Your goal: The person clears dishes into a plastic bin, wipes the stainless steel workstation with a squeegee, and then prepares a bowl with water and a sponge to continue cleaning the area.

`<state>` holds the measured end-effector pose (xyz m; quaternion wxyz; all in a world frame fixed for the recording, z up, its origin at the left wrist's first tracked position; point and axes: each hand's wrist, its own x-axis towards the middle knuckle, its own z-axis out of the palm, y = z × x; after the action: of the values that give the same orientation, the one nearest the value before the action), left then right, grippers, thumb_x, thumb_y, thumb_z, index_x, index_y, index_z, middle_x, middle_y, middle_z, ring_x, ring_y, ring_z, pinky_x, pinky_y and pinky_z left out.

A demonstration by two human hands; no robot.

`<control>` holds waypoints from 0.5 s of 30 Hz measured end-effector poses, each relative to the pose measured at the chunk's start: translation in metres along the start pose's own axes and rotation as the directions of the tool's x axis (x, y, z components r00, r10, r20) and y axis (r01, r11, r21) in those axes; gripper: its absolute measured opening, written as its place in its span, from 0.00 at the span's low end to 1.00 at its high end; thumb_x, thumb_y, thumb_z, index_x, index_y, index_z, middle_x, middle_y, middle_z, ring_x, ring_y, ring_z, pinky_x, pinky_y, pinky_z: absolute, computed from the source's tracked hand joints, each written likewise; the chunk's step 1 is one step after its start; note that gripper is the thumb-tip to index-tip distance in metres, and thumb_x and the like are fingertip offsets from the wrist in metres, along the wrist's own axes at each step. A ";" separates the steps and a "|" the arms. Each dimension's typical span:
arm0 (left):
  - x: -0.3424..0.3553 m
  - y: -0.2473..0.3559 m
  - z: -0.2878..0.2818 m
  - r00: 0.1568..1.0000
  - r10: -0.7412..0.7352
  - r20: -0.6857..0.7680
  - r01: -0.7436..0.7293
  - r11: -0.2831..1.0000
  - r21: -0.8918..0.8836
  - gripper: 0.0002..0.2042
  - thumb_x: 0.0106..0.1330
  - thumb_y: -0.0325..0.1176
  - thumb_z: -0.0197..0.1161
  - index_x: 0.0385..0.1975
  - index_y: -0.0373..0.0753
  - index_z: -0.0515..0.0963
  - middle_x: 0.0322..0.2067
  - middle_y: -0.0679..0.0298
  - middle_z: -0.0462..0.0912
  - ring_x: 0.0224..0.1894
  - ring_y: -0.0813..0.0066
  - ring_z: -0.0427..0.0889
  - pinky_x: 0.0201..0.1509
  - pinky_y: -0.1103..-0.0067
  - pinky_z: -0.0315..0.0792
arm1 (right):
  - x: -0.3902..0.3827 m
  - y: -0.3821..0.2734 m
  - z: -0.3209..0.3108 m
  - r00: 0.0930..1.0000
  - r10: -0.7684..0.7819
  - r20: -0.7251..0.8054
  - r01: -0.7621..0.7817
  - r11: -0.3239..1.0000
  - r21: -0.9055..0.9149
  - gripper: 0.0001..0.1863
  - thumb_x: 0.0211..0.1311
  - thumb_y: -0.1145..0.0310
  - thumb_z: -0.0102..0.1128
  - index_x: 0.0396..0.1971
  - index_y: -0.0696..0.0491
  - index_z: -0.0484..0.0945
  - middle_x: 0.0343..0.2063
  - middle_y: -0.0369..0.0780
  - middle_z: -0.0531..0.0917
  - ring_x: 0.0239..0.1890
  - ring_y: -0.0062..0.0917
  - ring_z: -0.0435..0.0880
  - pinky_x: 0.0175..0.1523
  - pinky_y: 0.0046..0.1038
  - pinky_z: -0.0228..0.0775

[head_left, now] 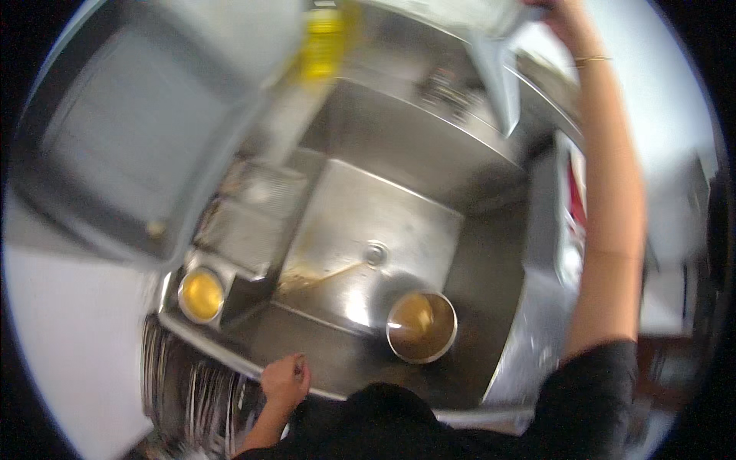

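Observation:
My right hand is stretched far forward to the upper right, partly cut off by the picture's edge. Its curled fingers meet a pale grey tapering piece that hangs over the sink's far rim; blur hides its kind. Down at the sink's near rim, my left hand is closed, and I cannot make out what is inside it. A round metal pot stands in the near right part of the steel sink, with brownish liquid in it. A pale lump shows in that liquid.
Left of the basin are a large grey tub, a wire-mesh rack and a metal container with yellow liquid. A yellow bottle and a blurred tap stand at the back. Stacked plates sit below left.

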<state>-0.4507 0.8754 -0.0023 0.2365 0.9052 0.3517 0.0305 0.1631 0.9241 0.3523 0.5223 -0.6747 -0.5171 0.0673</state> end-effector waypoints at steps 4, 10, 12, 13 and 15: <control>-0.009 -0.020 0.022 0.999 -0.032 -0.022 0.028 0.989 -0.146 0.08 0.51 0.29 0.62 0.31 0.41 0.75 0.20 0.60 0.76 0.23 0.59 0.77 0.28 0.71 0.69 | -0.240 -0.037 0.107 0.993 -0.067 0.098 0.091 0.960 -0.267 0.18 0.54 0.53 0.58 0.27 0.55 0.80 0.27 0.47 0.78 0.30 0.37 0.77 0.38 0.36 0.69; 0.033 -0.089 0.042 0.912 -0.108 0.396 0.146 0.987 -0.066 0.14 0.66 0.41 0.52 0.26 0.36 0.72 0.17 0.63 0.68 0.16 0.78 0.61 0.30 0.77 0.66 | -0.529 -0.049 0.070 0.864 0.329 -0.382 -0.306 0.944 0.122 0.11 0.54 0.67 0.62 0.36 0.53 0.73 0.26 0.36 0.76 0.29 0.22 0.74 0.36 0.28 0.67; 0.041 -0.060 0.045 0.960 -0.038 0.277 0.040 0.999 0.001 0.10 0.64 0.34 0.55 0.25 0.35 0.72 0.16 0.63 0.70 0.17 0.79 0.64 0.28 0.79 0.67 | -0.600 -0.063 0.016 0.712 0.414 -0.567 -0.458 0.886 0.073 0.10 0.54 0.69 0.60 0.36 0.52 0.74 0.24 0.31 0.76 0.28 0.15 0.73 0.34 0.23 0.67; 0.044 -0.043 0.048 0.971 0.013 0.238 -0.012 1.000 -0.005 0.08 0.63 0.31 0.56 0.25 0.35 0.72 0.16 0.63 0.71 0.17 0.79 0.66 0.27 0.80 0.68 | -0.631 -0.069 -0.025 0.639 0.499 -0.585 -0.573 0.817 0.071 0.10 0.54 0.70 0.60 0.36 0.52 0.74 0.24 0.29 0.75 0.27 0.13 0.72 0.34 0.20 0.67; 0.050 -0.017 0.065 0.960 0.184 0.210 -0.149 0.974 -0.172 0.05 0.61 0.26 0.57 0.25 0.35 0.70 0.20 0.64 0.73 0.18 0.80 0.67 0.24 0.80 0.65 | -0.679 -0.071 -0.093 0.436 0.464 -0.771 -0.600 0.788 0.135 0.07 0.54 0.71 0.59 0.34 0.52 0.75 0.21 0.26 0.73 0.26 0.09 0.70 0.32 0.16 0.64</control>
<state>-0.4091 0.8923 -0.0726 0.3407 0.9082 0.2417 -0.0249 -0.1320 0.3381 0.1435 0.5864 -0.8028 -0.0058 -0.1078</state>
